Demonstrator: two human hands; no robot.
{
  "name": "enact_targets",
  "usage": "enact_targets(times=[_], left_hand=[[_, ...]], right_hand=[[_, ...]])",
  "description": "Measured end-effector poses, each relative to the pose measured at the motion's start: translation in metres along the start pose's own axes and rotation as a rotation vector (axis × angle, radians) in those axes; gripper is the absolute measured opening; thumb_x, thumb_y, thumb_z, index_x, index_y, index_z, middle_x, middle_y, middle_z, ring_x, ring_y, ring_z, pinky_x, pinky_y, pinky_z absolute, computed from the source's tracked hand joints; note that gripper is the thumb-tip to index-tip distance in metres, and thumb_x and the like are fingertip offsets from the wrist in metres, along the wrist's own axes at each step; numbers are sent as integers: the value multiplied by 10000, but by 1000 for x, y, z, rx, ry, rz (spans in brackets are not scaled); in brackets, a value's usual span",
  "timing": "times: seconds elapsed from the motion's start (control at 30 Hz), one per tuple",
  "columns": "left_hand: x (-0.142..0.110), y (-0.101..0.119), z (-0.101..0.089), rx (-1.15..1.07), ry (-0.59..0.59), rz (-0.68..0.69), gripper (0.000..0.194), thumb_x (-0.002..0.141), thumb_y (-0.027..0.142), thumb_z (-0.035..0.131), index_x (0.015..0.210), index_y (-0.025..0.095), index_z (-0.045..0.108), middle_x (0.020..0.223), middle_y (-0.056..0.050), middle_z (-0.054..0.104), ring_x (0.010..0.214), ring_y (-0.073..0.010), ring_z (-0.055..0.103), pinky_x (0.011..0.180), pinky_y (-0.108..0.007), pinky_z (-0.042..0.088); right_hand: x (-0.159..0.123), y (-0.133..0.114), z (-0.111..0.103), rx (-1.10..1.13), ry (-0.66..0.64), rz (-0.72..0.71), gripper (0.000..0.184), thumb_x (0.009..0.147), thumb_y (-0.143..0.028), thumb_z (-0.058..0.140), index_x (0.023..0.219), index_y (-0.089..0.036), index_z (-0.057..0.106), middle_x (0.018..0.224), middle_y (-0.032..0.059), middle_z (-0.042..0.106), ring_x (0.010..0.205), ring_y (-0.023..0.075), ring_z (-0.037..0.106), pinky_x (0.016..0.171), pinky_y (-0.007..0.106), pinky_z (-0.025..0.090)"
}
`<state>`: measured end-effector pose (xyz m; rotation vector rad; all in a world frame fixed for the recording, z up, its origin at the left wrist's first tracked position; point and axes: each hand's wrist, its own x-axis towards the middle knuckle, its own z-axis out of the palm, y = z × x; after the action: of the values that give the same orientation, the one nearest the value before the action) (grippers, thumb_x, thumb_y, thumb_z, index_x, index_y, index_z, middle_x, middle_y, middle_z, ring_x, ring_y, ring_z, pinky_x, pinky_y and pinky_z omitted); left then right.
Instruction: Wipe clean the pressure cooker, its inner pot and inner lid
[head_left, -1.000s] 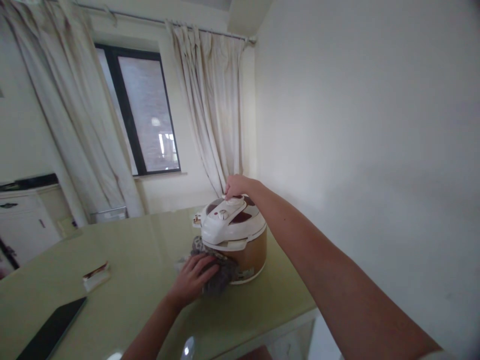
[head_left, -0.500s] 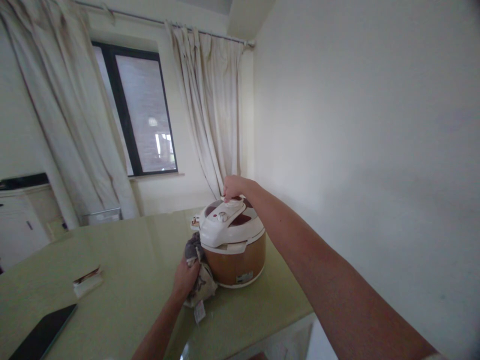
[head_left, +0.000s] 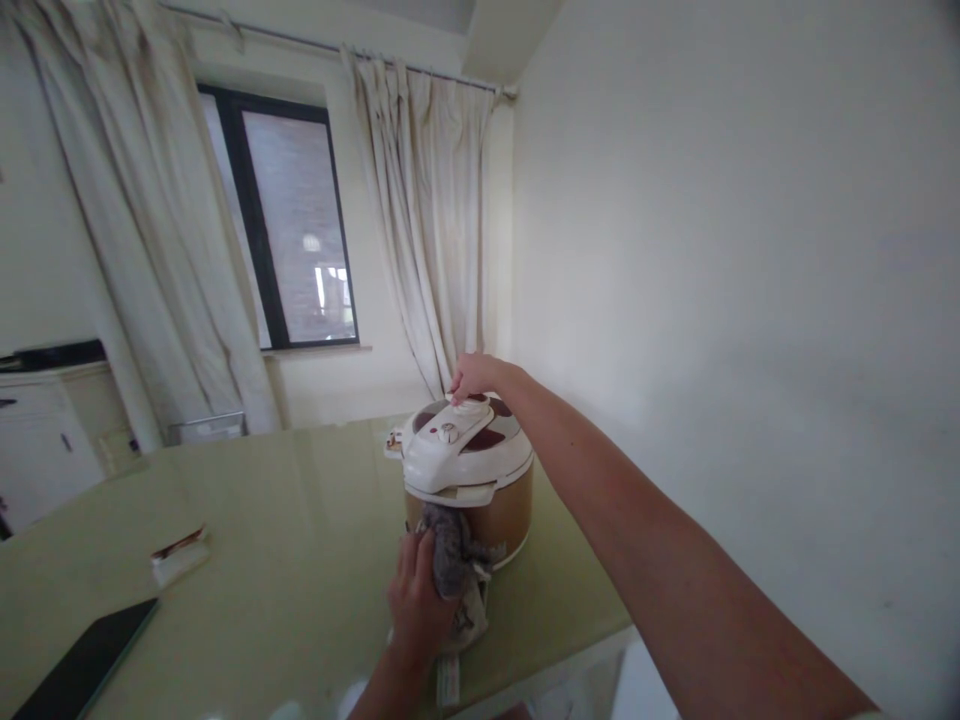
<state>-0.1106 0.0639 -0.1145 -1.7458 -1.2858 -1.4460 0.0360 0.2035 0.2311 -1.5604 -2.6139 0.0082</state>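
A white and orange-brown electric pressure cooker (head_left: 514, 515) stands on the pale green table. My right hand (head_left: 474, 376) is closed around the knob on top of its lid. Against the lower front side of the cooker, my left hand (head_left: 421, 592) presses a grey and cream cloth (head_left: 450, 560), fingers wrapped over it. The cloth hangs crumpled, with a white tag at its lower end. It hides part of the cooker's body.
The green table (head_left: 285, 540) reaches to the left. On it lie a dark tablet-like slab (head_left: 90, 655) and a small white packet (head_left: 180, 557). A plain wall (head_left: 712, 250) rises close on the right. Curtains (head_left: 427, 200) hang behind.
My left hand has slid the cloth rightward and nearer, from the cooker's left side round to its front. My right hand stays on the lid knob.
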Motion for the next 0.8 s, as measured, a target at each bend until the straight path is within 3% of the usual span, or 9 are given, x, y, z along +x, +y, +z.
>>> enact_targets(times=[0.1,0.2,0.4,0.53,0.6,0.67,0.8], left_hand=[[10,11,-4,-37,-43,213,389,909,165,573,1292,199,634,1079,-131,697,962,-278,668,818,-379,568],[23,29,-5,-81,-146,346,443,886,96,559,1302,215,654,1016,-102,688,862,-251,628,733,-356,536],[54,76,-8,-43,-283,506,381,923,113,614,1275,239,683,1070,-74,681,947,-236,620,725,-338,514],[98,107,-35,-37,-216,651,353,990,197,621,1333,262,673,1131,-71,679,959,-222,601,812,-371,497],[126,109,-44,8,-163,661,395,991,214,632,1381,270,655,1241,-86,685,1079,-255,601,859,-400,482],[152,102,-44,74,-194,580,443,972,226,660,1410,291,638,1324,-91,684,1160,-280,592,902,-430,471],[190,86,-28,61,-487,354,598,832,328,796,1405,285,629,1436,-113,645,1261,-329,568,1003,-503,450]], right_hand=[[-1,-1,-1,-12,-3,-17,384,786,-291,898,1149,-176,849,1135,87,828,984,219,764,725,245,495],[-2,-1,1,-19,6,-14,373,799,-294,894,1148,-170,848,1128,87,829,983,220,764,709,246,488],[1,2,7,-13,33,-8,382,796,-330,894,1159,-221,850,1139,71,830,1004,220,763,722,238,499],[0,10,10,33,41,-21,374,807,-352,886,1162,-239,851,1142,60,829,989,214,765,742,233,504],[-2,15,12,81,24,-65,358,839,-334,858,1181,-229,844,1137,50,830,980,197,761,750,218,499],[-4,20,14,132,-2,-104,351,875,-319,818,1209,-210,833,1101,45,836,944,183,757,733,207,494],[-5,23,16,161,8,-95,340,910,-320,762,1219,-195,831,1028,46,840,873,168,747,689,200,480]])
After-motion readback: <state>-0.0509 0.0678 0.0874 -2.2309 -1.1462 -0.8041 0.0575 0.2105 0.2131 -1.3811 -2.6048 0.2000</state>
